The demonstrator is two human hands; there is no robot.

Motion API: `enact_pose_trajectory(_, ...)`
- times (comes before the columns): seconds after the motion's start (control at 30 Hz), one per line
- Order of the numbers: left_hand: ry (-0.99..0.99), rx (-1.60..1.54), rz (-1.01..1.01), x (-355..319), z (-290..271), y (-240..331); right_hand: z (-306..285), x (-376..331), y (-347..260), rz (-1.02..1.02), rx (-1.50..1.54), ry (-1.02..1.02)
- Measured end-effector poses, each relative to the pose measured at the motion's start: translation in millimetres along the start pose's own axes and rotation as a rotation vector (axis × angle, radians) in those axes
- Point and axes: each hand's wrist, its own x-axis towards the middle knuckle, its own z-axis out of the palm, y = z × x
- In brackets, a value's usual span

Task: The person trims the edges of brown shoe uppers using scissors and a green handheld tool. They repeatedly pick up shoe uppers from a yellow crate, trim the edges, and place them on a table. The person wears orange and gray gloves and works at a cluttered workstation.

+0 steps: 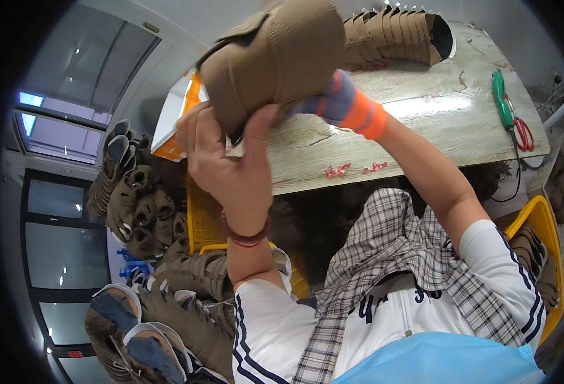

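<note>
A brown shoe upper (pixel 275 57) with stitched seams is held up over the table's left part, close to the camera. My left hand (pixel 227 150), bare, is closed on its lower edge, thumb on the near face. At the upper's lower right is my right hand (pixel 346 105), in a purple and orange glove, gripping its edge; the fingertips are blurred and partly hidden behind it. Further back on the table lies a nested row of similar brown uppers (pixel 391 38).
The wood-patterned table (pixel 410 147) carries a green-handled corded tool (pixel 501 99) and red-handled scissors (pixel 523 136) at right. An orange and white box (pixel 173 144) is at left. Piles of brown uppers (pixel 192 320) fill the left side. A yellow crate (pixel 554 256) stands at right.
</note>
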Motion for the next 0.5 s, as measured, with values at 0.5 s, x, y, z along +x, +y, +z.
enact_pose_trajectory(0.5, -0.779, 0.660, -0.063, 8, 146, -169, -95, -68, 283, 0.836, 0.544, 0.711)
